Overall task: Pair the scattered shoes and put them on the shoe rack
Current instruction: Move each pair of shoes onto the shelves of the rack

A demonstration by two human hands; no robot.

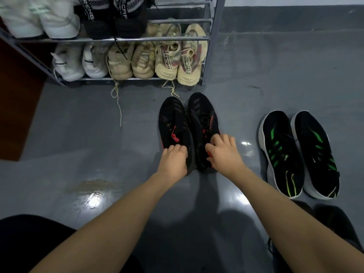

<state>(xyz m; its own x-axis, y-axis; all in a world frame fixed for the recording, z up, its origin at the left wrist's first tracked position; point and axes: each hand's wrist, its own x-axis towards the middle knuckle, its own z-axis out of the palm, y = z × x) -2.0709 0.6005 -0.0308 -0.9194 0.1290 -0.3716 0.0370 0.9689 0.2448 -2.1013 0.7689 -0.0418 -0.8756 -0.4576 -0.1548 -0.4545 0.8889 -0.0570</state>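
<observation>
Two black sneakers with red accents stand side by side on the grey floor, toes toward the rack. My left hand [173, 160] grips the heel of the left black-and-red shoe [171, 123]. My right hand [224, 152] grips the heel of the right black-and-red shoe [202, 119]. A pair of black sneakers with green stripes [299, 152] sits together on the floor to the right. The metal shoe rack [118, 39] stands at the top left, its lower shelf filled with white and beige pairs, its upper shelf holding white and black pairs.
Loose beige laces [118, 103] trail from the rack onto the floor. A red-brown door or panel [17, 115] stands at the left. Another dark shoe [332, 223] lies at the lower right. The grey wall base runs along the back right.
</observation>
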